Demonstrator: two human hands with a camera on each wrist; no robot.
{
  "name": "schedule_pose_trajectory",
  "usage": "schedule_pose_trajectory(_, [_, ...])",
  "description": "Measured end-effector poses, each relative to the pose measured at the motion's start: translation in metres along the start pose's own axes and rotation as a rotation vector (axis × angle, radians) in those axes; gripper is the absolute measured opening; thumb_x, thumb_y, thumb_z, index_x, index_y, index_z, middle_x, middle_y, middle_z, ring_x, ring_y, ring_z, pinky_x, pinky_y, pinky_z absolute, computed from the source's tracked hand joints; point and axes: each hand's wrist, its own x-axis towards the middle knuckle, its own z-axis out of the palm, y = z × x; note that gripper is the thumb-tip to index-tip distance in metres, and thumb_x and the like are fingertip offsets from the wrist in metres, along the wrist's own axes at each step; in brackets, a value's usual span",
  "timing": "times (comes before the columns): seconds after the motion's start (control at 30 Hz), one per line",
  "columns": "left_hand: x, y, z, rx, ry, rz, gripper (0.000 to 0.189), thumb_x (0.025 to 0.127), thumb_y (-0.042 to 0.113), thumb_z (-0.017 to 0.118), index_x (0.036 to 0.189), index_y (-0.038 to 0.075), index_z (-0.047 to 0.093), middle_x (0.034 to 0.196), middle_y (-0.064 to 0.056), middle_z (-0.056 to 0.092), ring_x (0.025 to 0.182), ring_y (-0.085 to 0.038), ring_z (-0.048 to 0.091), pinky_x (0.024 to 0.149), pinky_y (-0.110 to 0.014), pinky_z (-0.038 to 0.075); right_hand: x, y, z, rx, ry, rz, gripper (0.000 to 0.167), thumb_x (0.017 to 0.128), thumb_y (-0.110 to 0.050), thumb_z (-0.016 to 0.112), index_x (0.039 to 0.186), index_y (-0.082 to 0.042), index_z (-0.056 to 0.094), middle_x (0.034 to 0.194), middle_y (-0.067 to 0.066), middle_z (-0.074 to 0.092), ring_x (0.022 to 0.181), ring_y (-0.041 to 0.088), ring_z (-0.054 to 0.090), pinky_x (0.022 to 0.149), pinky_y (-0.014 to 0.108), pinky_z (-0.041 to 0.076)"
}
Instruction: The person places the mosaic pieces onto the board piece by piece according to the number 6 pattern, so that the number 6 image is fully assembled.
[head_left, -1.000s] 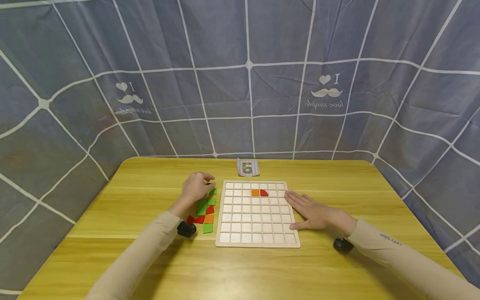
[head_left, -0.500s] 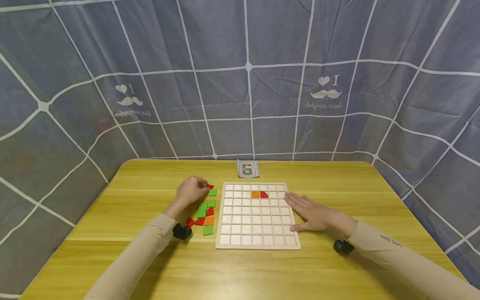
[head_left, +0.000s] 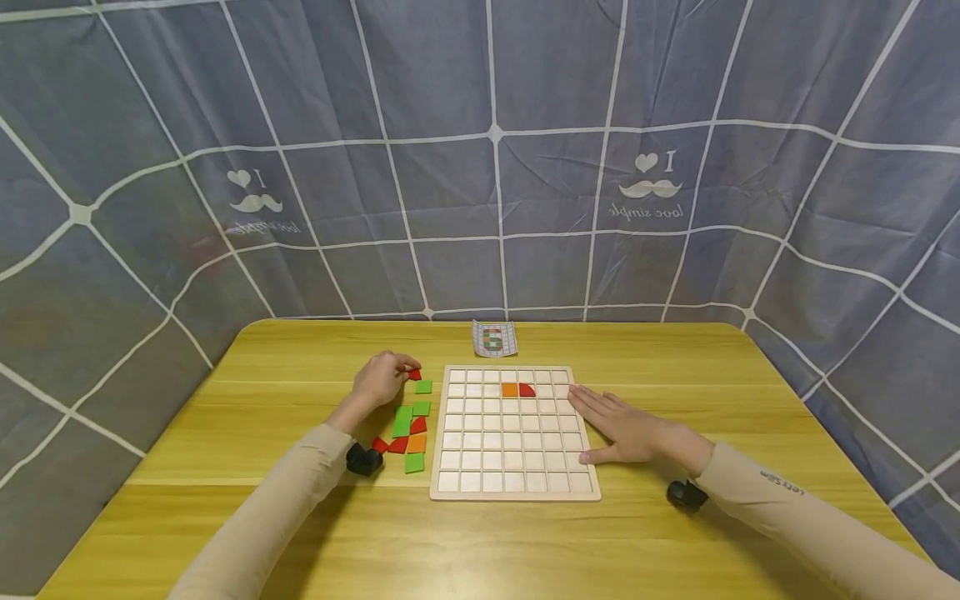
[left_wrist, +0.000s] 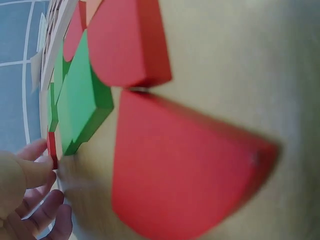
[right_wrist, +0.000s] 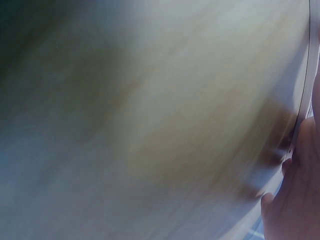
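In the head view my left hand (head_left: 380,379) is beyond the loose tiles, left of the wooden grid board (head_left: 513,460). Its thumb and index finger pinch a small red tile (head_left: 415,375), also seen edge-on as a red tile (left_wrist: 52,150) in the left wrist view. Close by lies a green square tile (head_left: 423,387). My right hand (head_left: 622,427) rests with fingers extended on the board's right edge. On the board, an orange square tile (head_left: 510,390) sits beside a red quarter-circle tile (head_left: 527,390) in the second row from the far side.
Left of the board lie several loose tiles, among them a long green piece (head_left: 402,422), an orange square (head_left: 416,443) and a red rounded tile (left_wrist: 160,170). A printed pattern card (head_left: 494,339) stands behind the board. A grey checked curtain (head_left: 450,192) surrounds the table.
My left hand has drawn back to the left, and a red tile shows at its fingertips, shifted slightly left since half a second ago. The right hand stays in place.
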Motion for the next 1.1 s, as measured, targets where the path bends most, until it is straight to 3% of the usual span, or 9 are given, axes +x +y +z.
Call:
schedule_pose_trajectory(0.23, [0.0,0.007,0.005,0.023,0.056,-0.065,0.029,0.091,0.031,0.063,0.111,0.012,0.071,0.105,-0.014,0.063,0.093,-0.03,0.062,0.071,-0.044,0.051,0.0,0.0,0.0,0.002,-0.001,0.0,0.096,0.091,-0.062,0.049,0.154,-0.003,0.009,0.162,0.017,0.002,0.149,0.035,0.006,0.117,0.056,0.012])
schedule_pose_trajectory(0.47, [0.001,0.009,0.006,0.019,0.079,-0.1,0.026,0.088,0.029,0.067,0.105,0.01,0.072,0.102,-0.012,0.065,0.091,-0.029,0.063,0.068,-0.041,0.052,0.0,-0.001,0.001,-0.001,-0.002,-0.005,0.095,0.091,-0.062,0.048,0.154,-0.003,0.009,0.162,0.016,0.002,0.149,0.034,0.006,0.117,0.056,0.013])
schedule_pose_trajectory(0.6, [0.001,0.007,0.004,-0.011,0.078,-0.074,0.024,0.087,0.025,0.068,0.104,0.009,0.073,0.101,-0.012,0.069,0.092,-0.028,0.065,0.072,-0.042,0.052,0.0,-0.002,0.0,0.002,0.007,-0.011,0.094,0.091,-0.06,0.05,0.154,-0.002,0.01,0.161,0.018,0.003,0.149,0.035,0.007,0.116,0.057,0.014])
schedule_pose_trajectory(0.8, [-0.001,-0.002,0.004,-0.099,0.081,0.024,0.024,0.086,0.01,0.068,0.107,-0.001,0.07,0.099,-0.017,0.072,0.091,-0.031,0.067,0.081,-0.044,0.052,0.0,-0.002,-0.001,0.002,0.008,-0.017,0.094,0.092,-0.058,0.051,0.154,-0.001,0.01,0.161,0.018,0.003,0.149,0.036,0.007,0.116,0.057,0.013])
schedule_pose_trajectory(1.1, [-0.006,-0.009,-0.002,-0.173,0.038,0.093,0.033,0.08,-0.005,0.065,0.113,-0.003,0.067,0.102,-0.019,0.07,0.089,-0.029,0.064,0.08,-0.041,0.053,-0.001,0.0,-0.001,-0.01,0.01,-0.013,0.094,0.091,-0.058,0.051,0.154,0.0,0.01,0.161,0.019,0.004,0.149,0.036,0.008,0.116,0.057,0.014])
